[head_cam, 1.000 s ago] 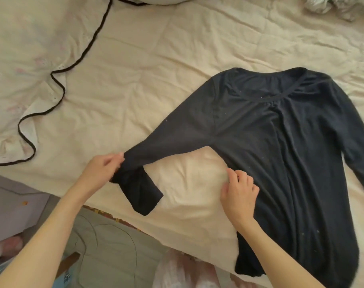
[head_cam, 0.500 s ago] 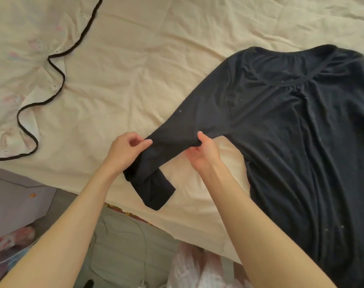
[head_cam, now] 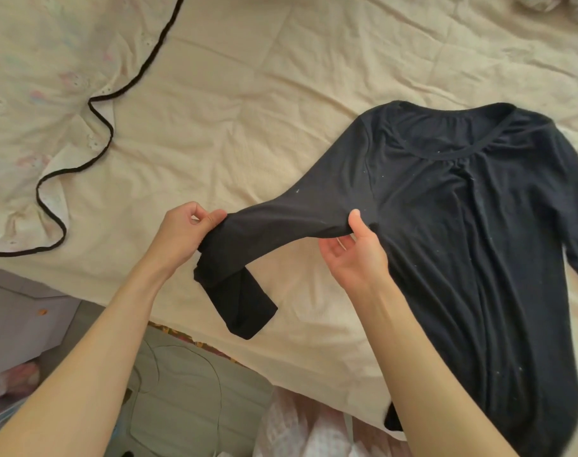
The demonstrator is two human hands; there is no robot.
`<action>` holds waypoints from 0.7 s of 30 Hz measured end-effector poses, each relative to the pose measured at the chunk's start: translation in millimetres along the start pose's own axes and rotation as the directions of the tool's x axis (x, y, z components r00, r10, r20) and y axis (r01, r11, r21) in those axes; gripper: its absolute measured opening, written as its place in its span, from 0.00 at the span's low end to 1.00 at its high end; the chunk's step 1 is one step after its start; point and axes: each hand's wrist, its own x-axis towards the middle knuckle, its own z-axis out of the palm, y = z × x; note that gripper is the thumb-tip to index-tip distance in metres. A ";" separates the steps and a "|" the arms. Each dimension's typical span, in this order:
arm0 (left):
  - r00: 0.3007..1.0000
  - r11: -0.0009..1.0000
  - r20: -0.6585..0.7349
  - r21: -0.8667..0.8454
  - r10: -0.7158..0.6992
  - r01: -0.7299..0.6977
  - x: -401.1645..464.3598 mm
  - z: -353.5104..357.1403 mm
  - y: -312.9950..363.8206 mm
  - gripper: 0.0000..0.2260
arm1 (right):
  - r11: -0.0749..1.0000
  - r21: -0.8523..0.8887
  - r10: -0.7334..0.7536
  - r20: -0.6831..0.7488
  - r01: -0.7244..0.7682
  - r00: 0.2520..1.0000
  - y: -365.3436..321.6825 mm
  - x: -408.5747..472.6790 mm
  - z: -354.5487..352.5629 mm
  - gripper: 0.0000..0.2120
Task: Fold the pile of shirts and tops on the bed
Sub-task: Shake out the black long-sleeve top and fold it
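Pinching a black top's sleeve [head_cam: 281, 222], left hand [head_cam: 185, 232] near cuff, right hand [head_cam: 357, 255] near armpit; body [head_cam: 479, 242] lying right.

Your two forearms reach in from the lower edge, bare from elbow to wrist, with no sleeves visible. Your left hand [head_cam: 182, 232] and right hand [head_cam: 357, 258] wear no gloves, rings, watch or bracelets; the fingernails are short and unpainted.
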 end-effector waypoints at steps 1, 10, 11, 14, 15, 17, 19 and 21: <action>1.000 1.000 0.003 0.017 -0.006 0.006 -1.1 0.6 0.2 0.14 | 1.000 -0.004 -0.003 0.009 0.003 1.000 -0.1 -0.5 1.2 0.09; 0.999 1.000 0.039 -0.019 -0.011 0.012 -38.7 16.0 -55.6 0.15 | 1.000 -0.011 0.005 -0.028 -0.005 1.000 15.2 12.8 -7.0 0.06; 1.000 0.998 0.012 -0.056 -0.020 0.020 -44.0 16.3 -62.3 0.18 | 0.998 -0.056 0.011 -0.026 -0.012 1.000 18.3 15.6 -9.2 0.07; 0.995 1.000 0.094 -0.004 -0.029 0.029 -54.2 17.9 -78.2 0.27 | 0.953 -0.304 0.005 -0.011 -0.008 1.000 31.3 25.8 -16.2 0.10; 0.991 0.993 0.132 0.116 -0.002 -0.014 -55.6 19.1 -82.1 0.29 | 0.920 -0.392 -0.003 -0.006 0.001 1.000 36.1 27.8 -16.8 0.11; 0.980 0.907 0.172 0.391 0.098 -0.159 -55.6 22.9 -87.7 0.30 | 0.846 -0.533 -0.023 -0.005 0.017 1.000 45.2 29.5 -16.7 0.10; 0.961 0.819 0.179 0.503 0.213 -0.275 -52.2 24.0 -87.1 0.23 | 0.795 -0.606 -0.049 -0.024 0.024 0.999 51.0 30.0 -14.3 0.06; 0.962 0.882 0.140 0.385 0.236 -0.272 -51.2 18.9 -79.3 0.12 | 0.775 -0.631 -0.086 -0.044 0.039 0.995 52.5 32.6 -12.4 0.07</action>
